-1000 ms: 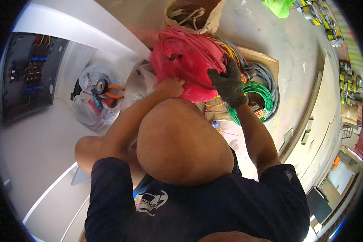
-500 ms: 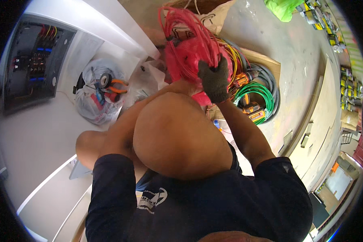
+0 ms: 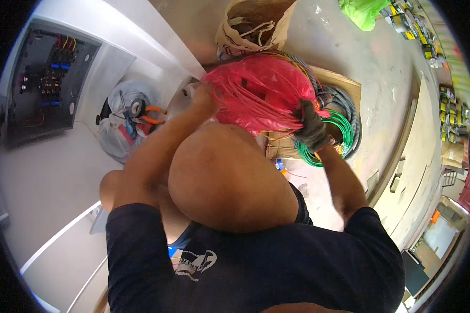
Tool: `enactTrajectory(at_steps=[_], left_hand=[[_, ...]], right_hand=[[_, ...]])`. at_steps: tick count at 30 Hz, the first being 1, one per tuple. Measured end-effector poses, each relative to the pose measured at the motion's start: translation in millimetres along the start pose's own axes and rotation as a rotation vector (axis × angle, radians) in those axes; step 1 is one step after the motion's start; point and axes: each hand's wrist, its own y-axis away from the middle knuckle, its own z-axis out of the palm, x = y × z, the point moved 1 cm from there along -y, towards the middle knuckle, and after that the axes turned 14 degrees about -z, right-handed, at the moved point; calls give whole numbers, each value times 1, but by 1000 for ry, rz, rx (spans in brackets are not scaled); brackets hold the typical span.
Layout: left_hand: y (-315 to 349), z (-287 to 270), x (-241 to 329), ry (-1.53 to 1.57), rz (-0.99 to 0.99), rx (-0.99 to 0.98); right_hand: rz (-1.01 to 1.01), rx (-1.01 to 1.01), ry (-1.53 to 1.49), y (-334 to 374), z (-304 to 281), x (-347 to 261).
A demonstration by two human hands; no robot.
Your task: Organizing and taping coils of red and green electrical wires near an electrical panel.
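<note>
A red plastic bag (image 3: 277, 73) lies bunched in front of my knee, with strands of a coil of red cable (image 3: 250, 109) drawn across it. My right hand (image 3: 310, 128), in a dark grey work glove, is closed on the right end of these strands, at the bag's edge. At the left end is my bare left hand (image 3: 206, 99), closed on the coil too, its fingers partly blurred. Just beside my right hand sits a coil of green cable (image 3: 339, 122). Grey corrugated conduit (image 3: 350, 101) loops behind it on a cardboard box (image 3: 326, 78).
An open cloth sack (image 3: 256, 31) stands beyond the bag. To the left, a plastic bag (image 3: 120, 141) carries pliers (image 3: 151, 115) and a roll of black tape (image 3: 137, 108). An open electrical panel (image 3: 47, 78) is at far left. Long boards (image 3: 407, 172) lie on the right.
The red cable coil has come down from above the bag and now stretches sideways between my hands. My right hand moved right and nearer; my left hand has come into view from behind my knee.
</note>
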Motion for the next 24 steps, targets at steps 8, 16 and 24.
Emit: enactTrajectory(at_steps=[8, 16, 24], left_hand=[[3, 6, 8, -256, 421, 468], [22, -17, 16, -315, 992, 389], [28, -37, 46, 43, 742, 323]], right_hand=[[-58, -71, 173, 12, -35, -3], [-2, 202, 577, -54, 3, -12], [103, -31, 550, -76, 8, -18]])
